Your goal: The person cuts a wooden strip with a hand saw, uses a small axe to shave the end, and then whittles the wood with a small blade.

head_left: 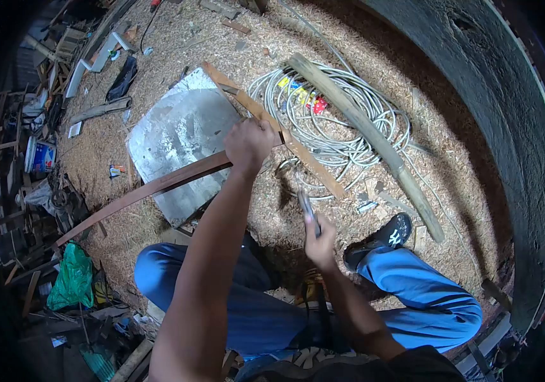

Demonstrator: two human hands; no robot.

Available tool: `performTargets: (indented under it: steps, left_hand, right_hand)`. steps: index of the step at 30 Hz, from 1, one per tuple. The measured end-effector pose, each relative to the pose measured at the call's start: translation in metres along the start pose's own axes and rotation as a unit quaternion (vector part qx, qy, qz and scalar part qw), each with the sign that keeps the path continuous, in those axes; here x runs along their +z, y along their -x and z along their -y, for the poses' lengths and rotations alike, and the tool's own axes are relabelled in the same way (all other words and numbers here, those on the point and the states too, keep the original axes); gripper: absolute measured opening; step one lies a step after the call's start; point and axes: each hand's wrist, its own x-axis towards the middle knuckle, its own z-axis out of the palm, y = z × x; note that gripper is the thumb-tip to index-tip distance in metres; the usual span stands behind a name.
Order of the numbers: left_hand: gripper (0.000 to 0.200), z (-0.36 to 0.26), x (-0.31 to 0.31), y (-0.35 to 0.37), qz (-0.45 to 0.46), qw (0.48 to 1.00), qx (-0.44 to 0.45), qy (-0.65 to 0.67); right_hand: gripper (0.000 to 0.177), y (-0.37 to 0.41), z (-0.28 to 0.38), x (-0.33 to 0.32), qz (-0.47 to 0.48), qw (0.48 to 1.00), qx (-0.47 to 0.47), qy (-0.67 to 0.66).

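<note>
Sitting at the far left is a white bucket (41,156); what is inside it cannot be seen; lower down is a green bag (71,279) that looks lumpy, and what is in it is hidden too; the pile of stuff around them is dark and blurry, so most of it is hard to make out; the floor (463,159) is covered in wood shavings; a shiny metal sheet (180,143) lies on it, with a big loop of grey cable (342,118) to the right and a thick pole (368,134) lying across the cable; the left hand (250,143) is shut tight around a long wooden strip (151,186), which bends down over the sheet to the left until its far end is lost in the dark mess; the hand covers the spot where this strip meets a flat slat (310,167), so you cannot tell how they join; the right hand (320,240) is shut around a small dark tool (307,207), held up over the shavings below the left hand and near a black shoe (384,239); the tool is too small to say what kind it is.
</note>
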Motion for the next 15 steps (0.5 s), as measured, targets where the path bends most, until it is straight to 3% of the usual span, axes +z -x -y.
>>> performTargets:
  steps: [2, 4, 8, 11, 14, 15]
  left_hand:
    - [0.034, -0.003, -0.004, -0.001, 0.028, 0.999, -0.032, -0.003]
    - [0.034, -0.002, -0.004, -0.001, 0.022, 0.999, -0.024, 0.004]
    - [0.033, 0.001, 0.003, 0.001, -0.019, 1.0, 0.004, -0.014]
    - [0.034, 0.003, 0.006, 0.001, -0.016, 1.0, 0.007, -0.001]
    - [0.036, 0.002, 0.004, 0.0, -0.024, 1.0, -0.009, -0.007]
    - [0.036, 0.0, 0.003, -0.001, -0.025, 1.0, -0.009, -0.004]
  right_hand:
    - [0.028, 0.02, -0.004, -0.012, -0.011, 0.998, -0.051, 0.019]
    - [0.027, 0.023, 0.002, -0.015, 0.008, 0.999, 0.042, -0.011]
    - [0.033, -0.051, 0.006, 0.021, 0.001, 1.0, 0.018, 0.008]
    - [0.034, -0.059, 0.006, 0.025, 0.01, 1.0, 0.011, 0.008]
    - [0.03, -0.005, -0.001, 0.005, -0.001, 0.999, 0.035, 0.032]
    - [0.028, 0.013, 0.0, -0.006, -0.016, 0.998, -0.042, 0.044]
